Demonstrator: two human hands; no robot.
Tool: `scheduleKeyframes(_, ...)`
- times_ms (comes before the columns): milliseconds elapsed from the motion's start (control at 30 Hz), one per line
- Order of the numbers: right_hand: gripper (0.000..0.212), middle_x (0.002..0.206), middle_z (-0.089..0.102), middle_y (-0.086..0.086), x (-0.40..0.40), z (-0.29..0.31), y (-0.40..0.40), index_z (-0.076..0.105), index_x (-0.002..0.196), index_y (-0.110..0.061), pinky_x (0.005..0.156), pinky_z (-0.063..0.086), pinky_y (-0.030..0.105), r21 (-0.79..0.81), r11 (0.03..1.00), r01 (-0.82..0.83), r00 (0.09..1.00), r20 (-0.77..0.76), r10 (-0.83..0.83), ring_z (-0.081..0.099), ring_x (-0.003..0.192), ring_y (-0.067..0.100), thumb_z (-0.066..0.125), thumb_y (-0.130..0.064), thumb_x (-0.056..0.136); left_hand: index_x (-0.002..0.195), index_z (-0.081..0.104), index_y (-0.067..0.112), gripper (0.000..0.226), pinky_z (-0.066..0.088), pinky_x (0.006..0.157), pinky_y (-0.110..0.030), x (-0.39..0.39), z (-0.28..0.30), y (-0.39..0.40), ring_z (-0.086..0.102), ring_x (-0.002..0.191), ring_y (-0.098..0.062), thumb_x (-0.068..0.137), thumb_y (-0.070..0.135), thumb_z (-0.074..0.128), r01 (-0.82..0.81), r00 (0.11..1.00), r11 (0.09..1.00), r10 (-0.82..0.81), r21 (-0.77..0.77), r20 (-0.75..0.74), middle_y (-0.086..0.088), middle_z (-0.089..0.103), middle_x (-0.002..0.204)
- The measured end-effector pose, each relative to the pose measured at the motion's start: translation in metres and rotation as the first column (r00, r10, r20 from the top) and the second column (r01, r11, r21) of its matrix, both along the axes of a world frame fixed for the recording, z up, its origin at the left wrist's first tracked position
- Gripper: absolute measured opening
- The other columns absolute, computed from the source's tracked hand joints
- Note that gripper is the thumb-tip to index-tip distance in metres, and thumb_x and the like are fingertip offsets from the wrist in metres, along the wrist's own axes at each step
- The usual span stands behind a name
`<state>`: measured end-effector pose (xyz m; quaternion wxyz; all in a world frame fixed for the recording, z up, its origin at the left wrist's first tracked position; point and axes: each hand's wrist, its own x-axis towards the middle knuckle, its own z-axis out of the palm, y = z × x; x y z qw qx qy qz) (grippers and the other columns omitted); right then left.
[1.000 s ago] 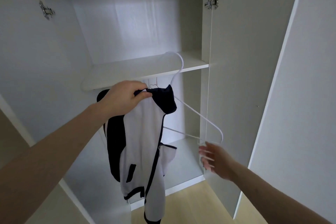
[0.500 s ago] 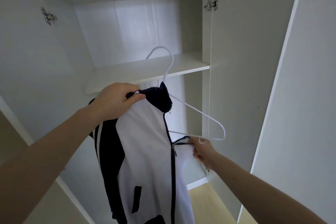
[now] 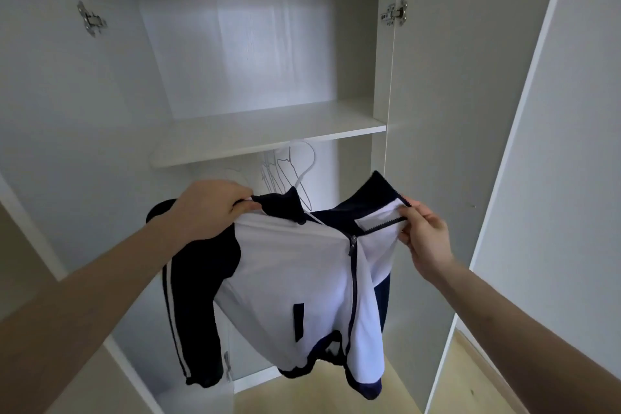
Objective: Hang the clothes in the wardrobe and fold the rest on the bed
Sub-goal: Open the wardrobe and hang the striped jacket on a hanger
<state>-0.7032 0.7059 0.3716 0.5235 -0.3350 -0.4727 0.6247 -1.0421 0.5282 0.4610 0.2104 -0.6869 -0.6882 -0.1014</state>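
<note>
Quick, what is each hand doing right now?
Left hand: closed, gripping the jacket at its left shoulder by the collar.
Right hand: closed, pinching the jacket's open front edge near the collar.

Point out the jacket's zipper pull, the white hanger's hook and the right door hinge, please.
zipper pull (image 3: 353,242): head view, on the metal slider below the collar.
white hanger (image 3: 307,153): head view, on the curved hook under the shelf.
right door hinge (image 3: 394,14): head view, on its metal body.

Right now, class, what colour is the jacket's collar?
Dark navy, almost black, on the jacket collar; the body is white. Clearest in the head view.
</note>
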Motion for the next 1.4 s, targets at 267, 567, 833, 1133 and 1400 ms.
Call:
scheduleKeyframes(267, 0.03, 0.088, 0.077, -0.006, -0.044, 0.059, -0.026, 0.083, 0.097, -0.033, 0.057, 0.057, 0.024, 0.42, 0.869, -0.261, 0.942, 0.306, 0.134, 0.065, 0.056, 0.014, 0.067, -0.008, 0.095, 0.066, 0.052, 0.017, 0.051, 0.04, 0.057, -0.036, 0.041, -0.036, 0.031, 0.057, 0.064, -0.023, 0.102, 0.053, 0.05, -0.191, 0.879, 0.981, 0.151, 0.043, 0.453, 0.002, 0.057, 0.062)
scheduleKeyframes(567, 0.037, 0.117, 0.065, -0.019, -0.019, 0.041, -0.017, 0.068, 0.117, -0.04, 0.08, 0.056, 0.019, 0.602, 0.743, -0.293, 0.84, 0.533, -0.102, 0.07, 0.096, 0.009, 0.078, -0.017, 0.09, 0.06, 0.033, 0.02, 0.055, 0.029, 0.057, -0.033, 0.051, -0.026, 0.028, 0.034, 0.051, -0.011, 0.1, 0.047, 0.057, -0.078, 0.699, 0.986, -0.051, 0.146, 0.713, 0.01, 0.034, 0.052)
scheduleKeyframes(833, 0.053, 0.129, 0.058, -0.014, -0.009, 0.04, -0.016, 0.054, 0.14, -0.031, 0.099, 0.038, 0.035, 0.73, 0.61, -0.307, 0.6, 0.646, -0.472, 0.044, 0.117, 0.019, 0.074, -0.042, 0.092, 0.06, 0.036, 0.022, 0.055, 0.03, 0.055, -0.034, 0.054, 0.002, 0.028, 0.032, 0.051, -0.012, 0.091, 0.064, 0.051, 0.064, 0.795, 0.988, -0.137, 0.142, 0.591, 0.006, 0.033, 0.052)
scheduleKeyframes(1133, 0.034, 0.064, 0.045, 0.0, -0.026, 0.039, -0.032, 0.054, 0.075, -0.009, 0.06, 0.036, 0.032, 0.533, 0.779, -0.33, 0.798, 0.598, -0.071, 0.042, 0.061, 0.012, 0.06, -0.027, 0.104, 0.076, 0.06, 0.029, 0.035, 0.04, 0.073, -0.034, 0.056, -0.016, 0.034, 0.052, 0.074, -0.007, 0.091, 0.061, 0.059, -0.024, 0.893, 0.967, -0.094, 0.254, 0.44, 0.012, 0.056, 0.075)
scheduleKeyframes(1400, 0.031, 0.06, 0.056, -0.004, -0.032, 0.027, -0.04, 0.063, 0.071, -0.021, 0.052, 0.038, 0.016, 0.493, 0.818, -0.296, 0.798, 0.599, -0.072, 0.048, 0.055, 0.005, 0.064, -0.029, 0.101, 0.095, 0.054, 0.032, 0.016, 0.049, 0.082, -0.03, 0.119, -0.157, -0.02, 0.053, 0.088, -0.002, 0.09, 0.042, 0.065, -0.128, 0.777, 0.946, -0.091, 0.298, 0.623, 0.021, 0.052, 0.096)
